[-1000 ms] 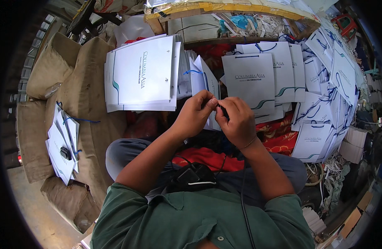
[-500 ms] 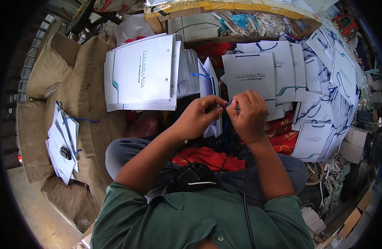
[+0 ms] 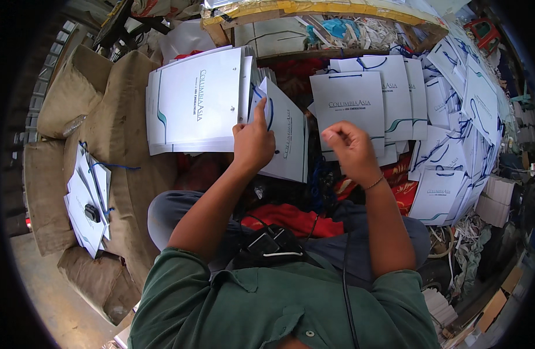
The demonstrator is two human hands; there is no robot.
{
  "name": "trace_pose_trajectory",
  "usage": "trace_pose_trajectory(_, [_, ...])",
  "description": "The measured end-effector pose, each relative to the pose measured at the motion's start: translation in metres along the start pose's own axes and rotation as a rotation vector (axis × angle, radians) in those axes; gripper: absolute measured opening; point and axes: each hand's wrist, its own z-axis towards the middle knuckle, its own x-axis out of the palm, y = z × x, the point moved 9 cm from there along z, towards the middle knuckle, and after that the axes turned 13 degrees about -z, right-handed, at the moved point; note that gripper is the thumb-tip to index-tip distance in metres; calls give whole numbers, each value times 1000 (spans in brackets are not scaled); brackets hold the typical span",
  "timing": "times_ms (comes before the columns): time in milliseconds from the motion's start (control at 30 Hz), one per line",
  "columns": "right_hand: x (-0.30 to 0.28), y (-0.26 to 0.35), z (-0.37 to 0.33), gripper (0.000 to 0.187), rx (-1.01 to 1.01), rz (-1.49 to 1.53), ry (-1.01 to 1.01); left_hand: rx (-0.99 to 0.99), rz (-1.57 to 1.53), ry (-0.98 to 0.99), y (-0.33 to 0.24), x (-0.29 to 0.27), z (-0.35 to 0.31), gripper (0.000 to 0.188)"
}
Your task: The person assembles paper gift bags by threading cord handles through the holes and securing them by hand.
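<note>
A white paper bag [image 3: 289, 135] with a blue cord handle leans to the left in front of me, its printed face turned up. My left hand [image 3: 254, 141] is at its top edge. Its index finger stretches out against the blue cord [image 3: 271, 113], while the other fingers are curled. To the right, my right hand [image 3: 352, 150] hovers over the lower part of another white bag [image 3: 349, 99] with a cord handle. Its fingers are bent in against the thumb; whether anything is between them is hidden.
A tall stack of white bags [image 3: 192, 99] stands at the left, beside a brown sofa [image 3: 119, 99]. Several corded bags are heaped at the right [image 3: 448, 139]. More bags lie on the sofa seat [image 3: 84, 203]. A yellow-edged wooden table [image 3: 325, 8] is at the back. Blue cords [image 3: 317, 186] hang near my lap.
My hands have come apart from their pinch at the blue cord. The left moved up and left; the right stayed nearly in place. The bag, edge-on before, has tipped left.
</note>
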Motion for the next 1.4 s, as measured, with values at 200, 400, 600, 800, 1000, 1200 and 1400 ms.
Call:
trace_pose_trajectory(200, [-28,-81,4,23,210,-770,111,424,71,-155,-74,-68,-19,51])
trace_pose_trajectory(400, [46,-255,-42,21,304,-586,611,576,-118,226,-96,-95,-43,44])
trace_pose_trajectory(600, [144,-223,-54,24,145,-707,735,109,-400,537,-29,-63,-44,61])
trace_pose_trajectory(800, [160,-223,-90,27,-14,-861,824,-344,-294,465,25,18,-19,66])
trace_pose_trajectory(1000, [144,-226,-78,30,-117,-1046,902,-137,-586,298,-8,12,-10,40])
trace_pose_trajectory(1200, [88,-153,-83,34,-55,-995,1125,272,-377,-30,-34,-41,-1,31])
trace_pose_trajectory(1400, [24,-27,-46,27,313,92,465,46,-365,111,-41,-43,-18,36])
